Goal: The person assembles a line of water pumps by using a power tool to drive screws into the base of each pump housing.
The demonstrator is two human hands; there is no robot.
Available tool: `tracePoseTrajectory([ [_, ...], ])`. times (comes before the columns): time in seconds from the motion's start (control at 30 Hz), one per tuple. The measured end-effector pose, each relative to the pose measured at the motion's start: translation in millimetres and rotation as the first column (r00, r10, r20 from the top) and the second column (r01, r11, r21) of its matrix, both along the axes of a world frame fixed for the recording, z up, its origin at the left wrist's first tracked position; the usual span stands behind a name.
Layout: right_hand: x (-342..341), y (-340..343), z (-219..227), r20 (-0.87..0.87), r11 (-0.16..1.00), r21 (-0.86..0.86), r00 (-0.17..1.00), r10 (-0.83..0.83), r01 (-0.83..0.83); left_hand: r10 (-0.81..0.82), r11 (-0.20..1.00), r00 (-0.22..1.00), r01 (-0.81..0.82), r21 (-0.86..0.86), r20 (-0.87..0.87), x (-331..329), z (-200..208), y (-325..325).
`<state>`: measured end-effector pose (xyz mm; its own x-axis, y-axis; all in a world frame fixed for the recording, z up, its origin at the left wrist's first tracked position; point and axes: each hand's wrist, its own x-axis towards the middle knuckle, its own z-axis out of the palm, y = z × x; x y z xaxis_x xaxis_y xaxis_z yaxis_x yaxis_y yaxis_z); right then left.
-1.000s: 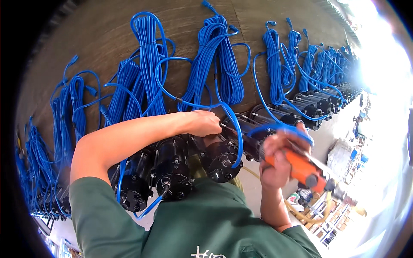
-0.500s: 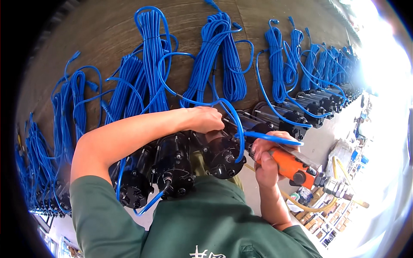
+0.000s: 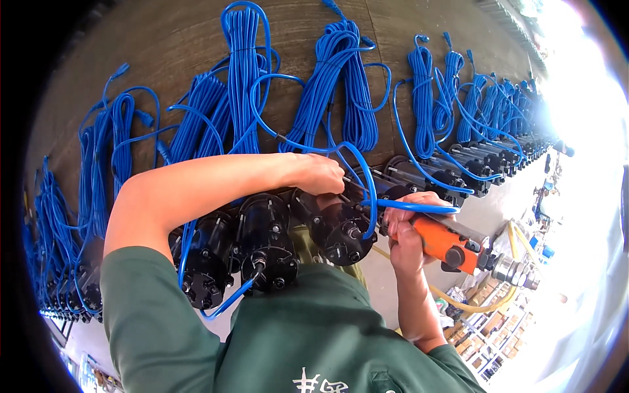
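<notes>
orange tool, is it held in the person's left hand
No, the right hand grips the orange tool, while the left hand is near a black cylinder.

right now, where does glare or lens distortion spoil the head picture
Head view: glare bleaches the right edge, hazing the farthest blue cable bundles there; head view: fisheye bends the row of black cylinders into an arc; head view: the orange tool looks fairly sharp.

Workshop premises, evidenced by rows of black cylindrical units (image 3: 270, 236) and coiled blue cables (image 3: 244, 72) along a tabletop (image 3: 164, 49), plus an orange power tool (image 3: 436, 240).
</notes>
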<state>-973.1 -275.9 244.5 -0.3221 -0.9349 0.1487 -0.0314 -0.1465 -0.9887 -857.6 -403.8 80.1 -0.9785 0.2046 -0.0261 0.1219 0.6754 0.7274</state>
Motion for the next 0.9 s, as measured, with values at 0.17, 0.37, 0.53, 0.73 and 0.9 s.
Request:
tracePoseTrajectory([
  [0.17, 7.3, -1.7, 6.6, 0.006, 0.998, 0.069, 1.0, -0.014, 0.014, -0.002, 1.0, 1.0, 0.001, 0.031, 0.007, -0.6, -0.5, -0.2],
  [0.37, 3.0, 0.9, -0.2, 0.018, 1.0, 0.024, 1.0, -0.007, 0.007, 0.128, 0.991, 0.992, -0.126, -0.054, 0.024, 15.9, -5.8, 8.0],
  [0.53, 3.1, 7.1, -5.7, -0.053, 0.999, 0.017, 0.998, -0.042, 0.043, 0.371, 0.927, 0.928, -0.373, 0.051, 0.036, 82.8, -12.0, 34.1],
  [0.73, 15.3, 14.5, 21.5, -0.087, 0.978, -0.04, 0.974, -0.209, 0.207, 0.441, 0.892, 0.897, -0.436, 0.12, -0.024, 88.8, -34.6, 43.5],
  [0.9, 6.8, 42.0, 45.1, -0.125, 0.965, 0.05, 0.96, -0.251, 0.259, 0.477, 0.875, 0.865, -0.449, 0.182, -0.155, 89.4, -35.4, 43.1],
])
